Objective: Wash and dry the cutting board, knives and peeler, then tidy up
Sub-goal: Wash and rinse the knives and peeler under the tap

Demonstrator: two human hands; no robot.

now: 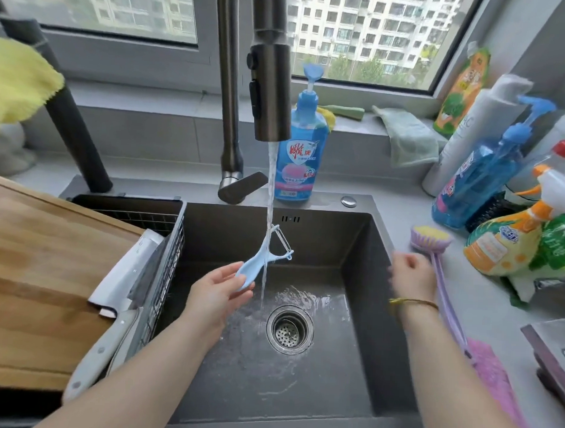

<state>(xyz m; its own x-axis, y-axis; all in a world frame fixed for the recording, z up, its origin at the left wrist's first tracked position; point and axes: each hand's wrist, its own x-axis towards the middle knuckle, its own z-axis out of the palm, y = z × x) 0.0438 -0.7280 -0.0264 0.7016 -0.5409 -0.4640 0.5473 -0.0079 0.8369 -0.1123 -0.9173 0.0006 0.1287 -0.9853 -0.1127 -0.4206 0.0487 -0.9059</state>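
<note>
I have the left hand (216,295) pinching the peeler (260,260) by the tail of its pale blue handle, thumb against fingers. The blade end is tipped up into the running water (270,181), so the stream rinses the blade and drains into the sink (362,282). The right hand (408,274) is blurred against the long-handled brush (430,238) on the worktop. I can't tell whether it grips it, but I judge a scrub is intended. The cutting board (29,267) and a knife (123,278) wait at the left, the knife lying across the board's edge.
</note>
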